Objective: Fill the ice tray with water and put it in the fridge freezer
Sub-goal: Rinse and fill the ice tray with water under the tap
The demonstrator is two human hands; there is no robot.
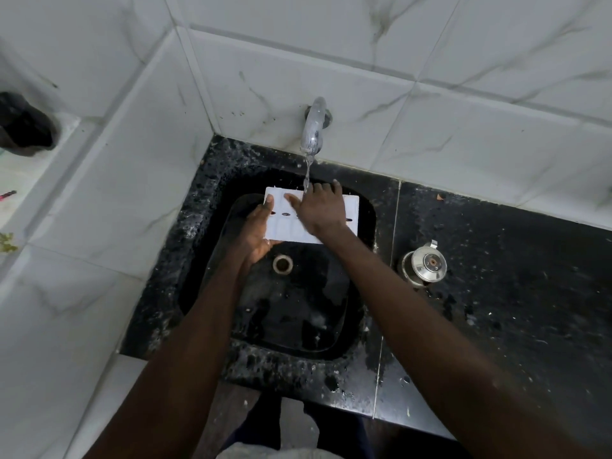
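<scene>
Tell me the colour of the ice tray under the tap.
White. The ice tray shows best in the head view.

The left forearm (198, 326) and right forearm (397, 286) are bare all the way down to the frame's edge, as are the left hand (260, 233), the right hand (319, 210) and its fingers (335, 188). Lower down, dark navy legwear (337, 432) covers both legs. Pale, off-white cloth (271, 453), perhaps a shirt hem, shows at the very bottom.

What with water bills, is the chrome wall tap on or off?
On: water streams from the chrome wall tap down to the white plastic ice tray, beside the right hand.
</scene>
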